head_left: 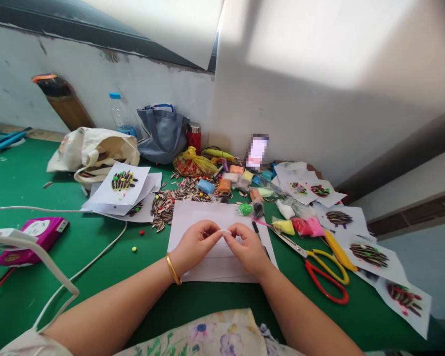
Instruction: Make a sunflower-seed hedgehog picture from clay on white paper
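Note:
A short white strip, soft-looking like modelling clay, is pinched at its two ends between my hands. My left hand, with a gold bangle on the wrist, grips one end between thumb and forefinger. The other end is in the closed fingers of my right hand. Both hands hover over white paper sheets with faint lines on the top one. A black pen lies at the right side of the paper, partly behind my right hand.
Striped seeds are heaped behind the paper. Bagged coloured clay sits at the back. Scissors lie to the right, beside several seed-decorated sheets. More decorated sheets are at left, near a white cable and a purple box.

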A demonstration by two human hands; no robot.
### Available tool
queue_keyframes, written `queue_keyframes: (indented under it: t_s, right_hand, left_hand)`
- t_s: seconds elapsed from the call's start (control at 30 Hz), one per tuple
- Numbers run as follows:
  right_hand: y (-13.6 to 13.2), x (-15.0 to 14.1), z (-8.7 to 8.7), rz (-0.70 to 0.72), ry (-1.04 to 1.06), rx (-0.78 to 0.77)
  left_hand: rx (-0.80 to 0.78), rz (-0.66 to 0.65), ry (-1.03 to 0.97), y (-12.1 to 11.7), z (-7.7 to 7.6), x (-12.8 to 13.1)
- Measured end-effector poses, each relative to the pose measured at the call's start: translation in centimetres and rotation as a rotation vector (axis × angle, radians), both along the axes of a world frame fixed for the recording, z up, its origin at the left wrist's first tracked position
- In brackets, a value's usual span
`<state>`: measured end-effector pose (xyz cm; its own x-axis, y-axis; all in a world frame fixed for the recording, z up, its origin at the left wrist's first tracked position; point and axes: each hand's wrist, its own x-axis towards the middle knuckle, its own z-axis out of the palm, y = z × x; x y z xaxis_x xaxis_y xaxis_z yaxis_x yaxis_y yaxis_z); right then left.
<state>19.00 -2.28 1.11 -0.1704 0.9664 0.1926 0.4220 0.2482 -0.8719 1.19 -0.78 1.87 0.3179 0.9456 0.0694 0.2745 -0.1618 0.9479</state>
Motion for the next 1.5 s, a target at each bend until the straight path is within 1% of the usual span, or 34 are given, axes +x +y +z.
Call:
queue_keyframes:
  t_s: [0.13,0.27,0.37,0.47,0.73,0.8,0.93,1.13,1.37,1.5]
  right_hand:
    - [0.10,0.49,-0.16,0.021,0.008,0.061]
    - [0.15,0.76,-0.37,0.067,0.019,0.129]
    - [0.12,0.63,-0.20,0.084,0.013,0.172]
    - [0.08,0.50,0.07,0.088,0.009,0.194]
    - [-0.03,0.30,0.34,0.098,0.002,0.201]
    - [-0.13,0.18,0.37,0.103,0.005,0.206]
    - [-0.32,0.09,0.38,0.118,-0.008,0.219]
    - [-0.31,0.12,0.21,0.085,-0.016,0.225]
    - [-0.37,-0.16,0.37,0.110,-0.017,0.240]
    - [-0.32,0.00,0.30,0.107,-0.028,0.246]
  left_hand:
    - [-0.071,-0.001,-0.069,0.18,0.03,-0.16]
    - [-0.190,-0.056,-0.189,0.18,0.25,-0.21]
    - [-0.246,-0.095,-0.216,0.07,0.40,-0.12]
    - [-0.269,-0.108,-0.223,-0.01,0.47,-0.04]
    - [-0.323,-0.109,-0.197,-0.15,0.57,-0.19]
    - [-0.358,-0.107,-0.196,-0.14,0.44,-0.22]
    - [-0.448,-0.068,-0.243,-0.14,0.20,-0.17]
    - [-0.468,-0.044,-0.258,-0.26,0.41,-0.03]
    - [-0.661,-0.086,-0.388,-0.42,0.37,0.17]
    - [-0.670,-0.048,-0.394,-0.36,0.34,0.14]
